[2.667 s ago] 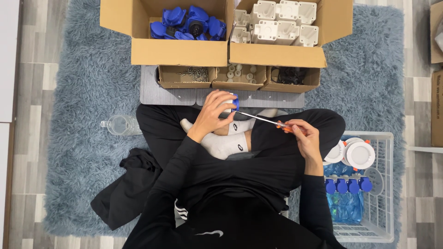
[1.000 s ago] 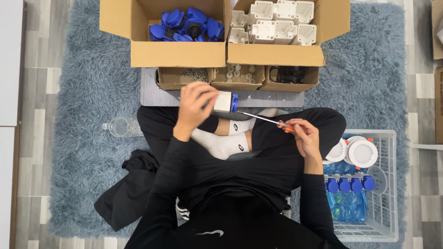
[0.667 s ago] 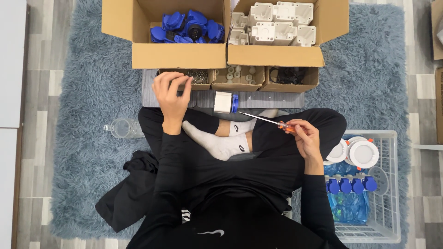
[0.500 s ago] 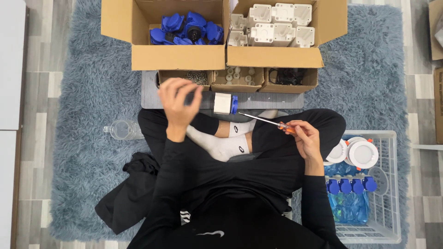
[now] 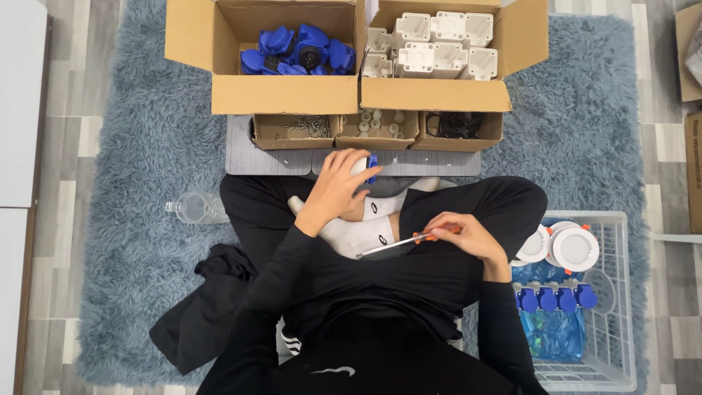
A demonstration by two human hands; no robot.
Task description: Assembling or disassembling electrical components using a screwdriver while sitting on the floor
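I sit cross-legged on a blue shaggy rug. My left hand [image 5: 338,186] grips a white and blue socket part [image 5: 369,165] in front of my knees, by the grey mat [image 5: 256,153]. My right hand [image 5: 468,235] holds an orange-handled screwdriver [image 5: 398,243] over my lap, its shaft pointing left toward my white socks. The part is mostly hidden under my fingers.
A cardboard box of blue parts [image 5: 296,57] and one of white housings [image 5: 431,51] stand ahead, with three small trays [image 5: 373,128] of screws and fittings. A white wire basket [image 5: 585,292] of finished pieces sits at right. A clear bottle [image 5: 196,208] lies at left.
My left hand reached out to the small trays, then came back to the white and blue part. My right hand lowered the screwdriver, whose tip now points down-left.
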